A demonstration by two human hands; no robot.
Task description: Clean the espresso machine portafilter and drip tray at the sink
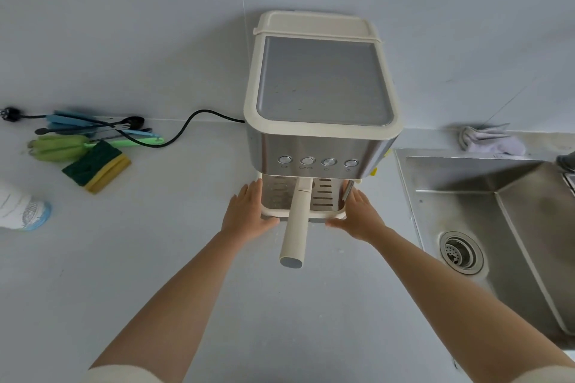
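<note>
A cream and steel espresso machine (320, 96) stands on the grey counter against the wall. Its portafilter is locked in, and the cream portafilter handle (296, 227) sticks out toward me over the drip tray (323, 196), a cream-rimmed tray with a slotted metal grate at the machine's base. My left hand (249, 214) presses against the tray's left side with the thumb under the front edge. My right hand (357, 214) does the same on the tray's right side. The tray sits in the machine.
A steel sink (485, 227) with a round drain lies to the right, with a grey cloth (491, 140) behind it. To the left lie a green-yellow sponge (96, 166), brushes (93, 130), the machine's black cord (186, 127) and a white bottle (21, 208).
</note>
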